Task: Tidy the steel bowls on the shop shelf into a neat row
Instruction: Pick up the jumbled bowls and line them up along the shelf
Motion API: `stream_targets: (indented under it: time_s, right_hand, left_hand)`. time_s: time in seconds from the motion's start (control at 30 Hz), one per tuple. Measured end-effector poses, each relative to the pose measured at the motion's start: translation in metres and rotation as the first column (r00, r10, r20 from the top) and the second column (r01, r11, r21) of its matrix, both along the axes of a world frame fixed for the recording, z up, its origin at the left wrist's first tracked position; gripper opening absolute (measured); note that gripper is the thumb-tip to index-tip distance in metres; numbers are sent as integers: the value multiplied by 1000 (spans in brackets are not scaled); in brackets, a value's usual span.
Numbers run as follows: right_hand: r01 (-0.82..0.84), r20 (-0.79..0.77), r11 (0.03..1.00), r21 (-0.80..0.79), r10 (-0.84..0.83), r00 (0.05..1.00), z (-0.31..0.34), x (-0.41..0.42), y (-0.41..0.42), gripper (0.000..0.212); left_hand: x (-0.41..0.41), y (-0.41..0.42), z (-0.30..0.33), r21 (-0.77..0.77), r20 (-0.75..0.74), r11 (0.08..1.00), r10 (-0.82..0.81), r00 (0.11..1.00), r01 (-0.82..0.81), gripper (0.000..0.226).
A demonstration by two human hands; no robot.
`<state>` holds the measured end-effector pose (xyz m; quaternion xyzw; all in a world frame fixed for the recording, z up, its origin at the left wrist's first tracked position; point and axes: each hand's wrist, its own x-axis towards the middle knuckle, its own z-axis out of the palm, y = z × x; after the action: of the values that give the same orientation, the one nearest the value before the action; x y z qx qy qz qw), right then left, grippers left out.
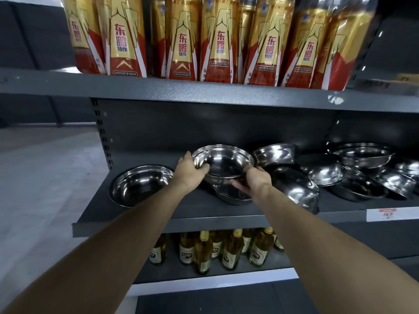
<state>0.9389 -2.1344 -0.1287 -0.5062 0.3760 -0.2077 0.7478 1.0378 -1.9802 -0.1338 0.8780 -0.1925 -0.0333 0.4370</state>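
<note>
A steel bowl (223,160) is lifted off the grey middle shelf (145,215), tilted toward me. My left hand (189,171) grips its left rim and my right hand (254,179) grips its right rim and underside. Directly beneath it a second bowl (234,194) rests on the shelf. One bowl (140,184) stands upright alone at the shelf's left end. To the right, several bowls (322,172) lie jumbled, some tilted or upside down, among them a leaning one (295,189) near my right wrist.
The upper shelf (204,89) hangs close overhead, loaded with gold and red drink packs (217,39). Glass bottles (229,250) stand on the shelf below. A price tag (387,214) sits on the middle shelf's front edge at the right. Pale floor lies to the left.
</note>
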Motion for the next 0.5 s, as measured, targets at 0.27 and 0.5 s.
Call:
stream_targets:
  time_s: [0.27, 0.5]
  right_hand:
    - [1, -43, 1000, 23, 0, 999, -3, 0, -7, 23]
    - [-27, -14, 1000, -15, 26, 1000, -1, 13, 13, 26]
  left_hand:
    - [19, 43, 12, 444, 218, 893, -27, 976, -74, 67]
    - [44, 107, 12, 694, 304, 689, -19, 952, -208, 62]
